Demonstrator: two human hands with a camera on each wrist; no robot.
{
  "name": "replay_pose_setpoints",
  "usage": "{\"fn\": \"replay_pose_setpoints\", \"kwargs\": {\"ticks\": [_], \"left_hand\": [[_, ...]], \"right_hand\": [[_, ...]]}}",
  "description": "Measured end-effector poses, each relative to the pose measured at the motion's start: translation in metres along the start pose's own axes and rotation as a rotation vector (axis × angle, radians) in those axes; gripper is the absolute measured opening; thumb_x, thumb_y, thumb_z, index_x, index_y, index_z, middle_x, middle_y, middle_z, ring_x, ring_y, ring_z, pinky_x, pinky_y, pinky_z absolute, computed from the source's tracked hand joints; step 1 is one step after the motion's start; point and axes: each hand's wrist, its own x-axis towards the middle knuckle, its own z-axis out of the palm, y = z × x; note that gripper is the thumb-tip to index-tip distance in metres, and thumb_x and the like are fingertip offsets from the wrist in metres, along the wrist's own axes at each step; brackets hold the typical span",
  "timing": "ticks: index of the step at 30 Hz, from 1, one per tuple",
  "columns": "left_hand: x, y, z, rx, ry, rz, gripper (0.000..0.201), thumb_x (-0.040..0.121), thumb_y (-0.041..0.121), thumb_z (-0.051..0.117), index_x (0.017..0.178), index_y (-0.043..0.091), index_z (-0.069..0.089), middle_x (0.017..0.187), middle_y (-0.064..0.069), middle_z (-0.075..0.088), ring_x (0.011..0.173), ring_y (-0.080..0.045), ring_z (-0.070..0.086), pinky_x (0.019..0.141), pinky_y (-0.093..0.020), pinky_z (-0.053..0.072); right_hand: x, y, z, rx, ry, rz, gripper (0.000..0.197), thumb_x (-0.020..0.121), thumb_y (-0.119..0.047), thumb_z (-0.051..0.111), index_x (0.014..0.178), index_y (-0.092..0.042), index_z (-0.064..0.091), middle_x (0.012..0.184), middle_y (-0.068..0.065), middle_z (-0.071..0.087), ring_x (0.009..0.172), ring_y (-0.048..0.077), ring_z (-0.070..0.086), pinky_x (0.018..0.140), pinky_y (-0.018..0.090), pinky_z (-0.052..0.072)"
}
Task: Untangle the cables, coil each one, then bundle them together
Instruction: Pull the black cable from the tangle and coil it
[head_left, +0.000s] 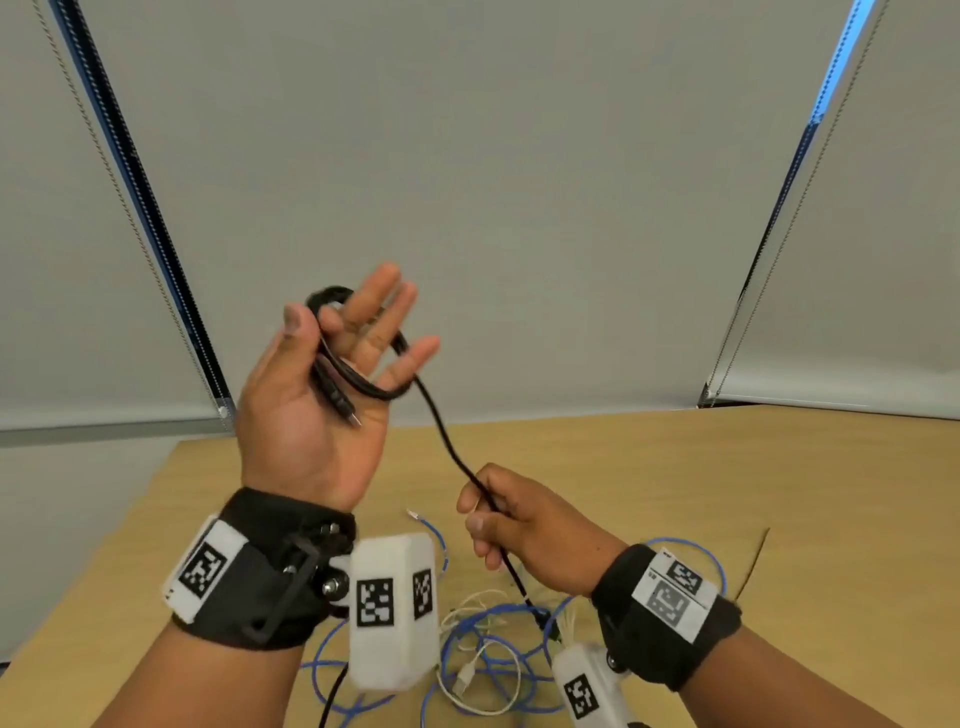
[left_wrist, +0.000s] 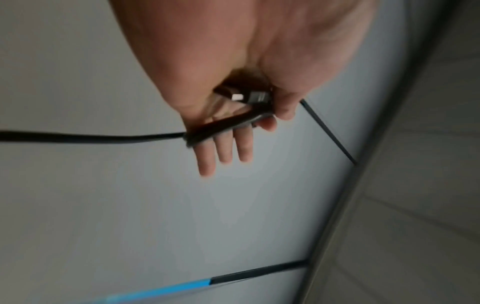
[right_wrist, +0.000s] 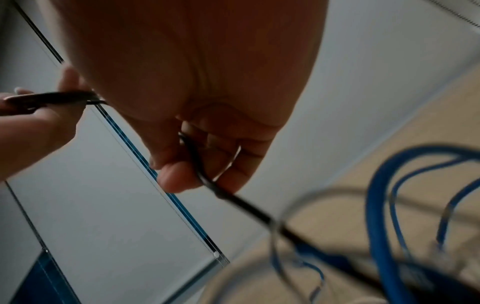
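My left hand (head_left: 343, 312) is raised palm-up above the table with a black cable (head_left: 441, 421) looped into a small coil around its fingers. Thumb and curled index finger grip the coil, and its plug end (head_left: 345, 405) lies on the palm. The left wrist view shows the same hand (left_wrist: 228, 131), coil and plug (left_wrist: 257, 96). From the coil the cable runs down to my right hand (head_left: 475, 512), which pinches it between thumb and fingers (right_wrist: 179, 176). Below that hand the black cable (right_wrist: 246, 205) drops into the tangle.
A blue cable (head_left: 467, 623) and a thin white cable (head_left: 488, 675) lie tangled on the wooden table (head_left: 675, 467) under my wrists. The blue cable (right_wrist: 376, 205) loops close to the right wrist. A thin brown wire (head_left: 753, 561) lies to the right. Grey blinds (head_left: 493, 182) hang behind the table.
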Motion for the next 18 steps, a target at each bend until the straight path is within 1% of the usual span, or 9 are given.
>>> {"fn": "replay_pose_setpoints", "kwargs": {"ticks": [2,4,6,8,9,11,12,15,18], "left_hand": [[0.005,0.002,-0.004,0.248,0.100,0.140,0.020,0.103,0.030,0.045,0.089,0.018,0.053,0.135,-0.012,0.065,0.131,-0.027,0.057,0.099,-0.051,0.052],[0.005,-0.005,-0.012,0.734,0.189,0.222,0.010,0.102,0.029,0.050,0.096,0.026,0.057,0.136,0.004,0.065,0.127,-0.004,0.057,0.104,-0.029,0.045],[0.003,-0.017,-0.026,1.261,0.137,0.221,0.011,0.103,0.027,0.050,0.109,0.028,0.059,0.135,0.018,0.060,0.116,0.013,0.055,0.094,-0.006,0.038],[-0.002,-0.029,-0.040,1.469,0.032,0.116,0.018,0.102,0.027,0.052,0.113,0.020,0.063,0.126,0.015,0.065,0.111,0.000,0.061,0.090,-0.013,0.043],[-0.007,-0.034,-0.044,1.472,-0.013,0.053,0.021,0.102,0.031,0.051,0.110,0.018,0.065,0.117,0.014,0.070,0.106,-0.006,0.064,0.088,-0.021,0.046],[-0.018,-0.044,-0.046,1.379,-0.101,-0.077,0.029,0.101,0.038,0.044,0.098,0.021,0.068,0.092,0.016,0.074,0.089,-0.002,0.066,0.076,-0.023,0.046],[-0.024,-0.049,-0.044,1.294,-0.137,-0.151,0.032,0.102,0.039,0.041,0.092,0.021,0.067,0.083,0.015,0.074,0.084,-0.001,0.067,0.072,-0.021,0.044],[-0.035,-0.057,-0.035,0.947,-0.176,-0.359,0.039,0.100,0.044,0.040,0.083,0.015,0.059,0.062,0.000,0.062,0.073,-0.021,0.071,0.074,-0.028,0.048],[-0.039,-0.059,-0.027,0.597,-0.140,-0.488,0.038,0.099,0.044,0.047,0.080,0.014,0.061,0.055,-0.002,0.038,0.050,-0.021,0.049,0.083,-0.046,0.059]], "right_hand": [[-0.002,0.001,0.003,-0.025,-0.027,0.015,0.009,0.102,-0.017,0.049,0.108,-0.018,0.055,0.076,-0.001,0.062,0.068,0.015,0.059,0.074,0.036,0.052],[-0.003,-0.006,0.003,-0.047,-0.051,0.014,0.014,0.104,-0.019,0.048,0.111,-0.021,0.060,0.076,-0.001,0.060,0.069,0.014,0.059,0.074,0.034,0.053],[-0.003,-0.017,-0.001,-0.103,-0.049,-0.017,0.019,0.105,-0.023,0.048,0.113,-0.029,0.064,0.076,-0.001,0.056,0.070,0.012,0.054,0.070,0.030,0.052],[-0.002,-0.030,-0.010,-0.193,0.011,-0.085,0.021,0.105,-0.025,0.049,0.112,-0.033,0.067,0.080,-0.004,0.058,0.072,0.009,0.051,0.069,0.032,0.052],[-0.001,-0.036,-0.015,-0.211,0.058,-0.109,0.022,0.106,-0.024,0.049,0.113,-0.031,0.068,0.083,-0.013,0.060,0.074,0.006,0.052,0.071,0.035,0.054],[0.002,-0.044,-0.028,-0.195,0.161,-0.141,0.022,0.106,-0.020,0.049,0.112,-0.025,0.069,0.082,-0.027,0.060,0.073,-0.002,0.053,0.073,0.040,0.058],[0.004,-0.047,-0.033,-0.180,0.201,-0.154,0.021,0.105,-0.018,0.049,0.111,-0.022,0.070,0.081,-0.028,0.060,0.072,-0.003,0.054,0.071,0.041,0.059],[0.007,-0.051,-0.040,-0.154,0.262,-0.177,0.021,0.105,-0.016,0.051,0.106,-0.022,0.071,0.079,-0.024,0.061,0.065,0.000,0.052,0.061,0.037,0.057],[0.008,-0.052,-0.040,-0.117,0.277,-0.189,0.021,0.104,-0.017,0.051,0.103,-0.026,0.070,0.082,-0.019,0.062,0.065,0.005,0.054,0.059,0.032,0.055]]}}
